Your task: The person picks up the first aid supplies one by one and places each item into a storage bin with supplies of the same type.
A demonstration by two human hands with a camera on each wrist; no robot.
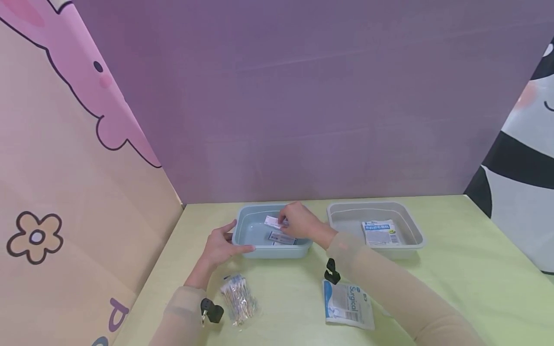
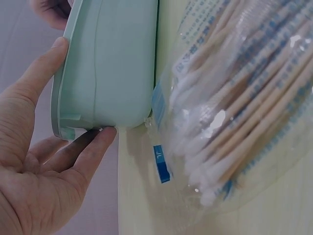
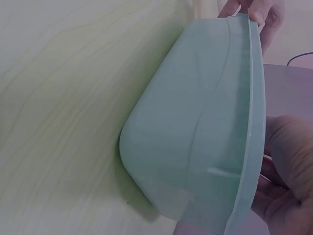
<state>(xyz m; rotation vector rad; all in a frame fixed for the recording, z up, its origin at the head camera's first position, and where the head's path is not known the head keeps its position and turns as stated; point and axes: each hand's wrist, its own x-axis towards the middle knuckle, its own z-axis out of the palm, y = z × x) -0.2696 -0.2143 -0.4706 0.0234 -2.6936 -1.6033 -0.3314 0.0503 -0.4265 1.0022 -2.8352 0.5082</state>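
Note:
My left hand (image 1: 220, 247) grips the left end of a light blue plastic basin (image 1: 277, 252), thumb along the front rim and fingers against the outer end wall. In the left wrist view the thumb (image 2: 46, 63) lies on the rim. My right hand (image 1: 298, 221) reaches over the front edge into the basin and pinches a small white printed packet (image 1: 271, 221). Another small packet (image 1: 282, 238) lies on the basin floor below those fingers. From the right wrist view, the basin wall (image 3: 195, 112) hides the right fingertips and both packets.
Right of the blue basin stands a grey basin (image 1: 346, 216) with a blue-and-white packet (image 1: 382, 233) inside. A clear bag of cotton swabs (image 1: 239, 299) lies near my left forearm. A white-and-blue packet marked "Surgical" (image 1: 346, 305) lies beside my right forearm. A purple wall (image 1: 303, 120) closes the back.

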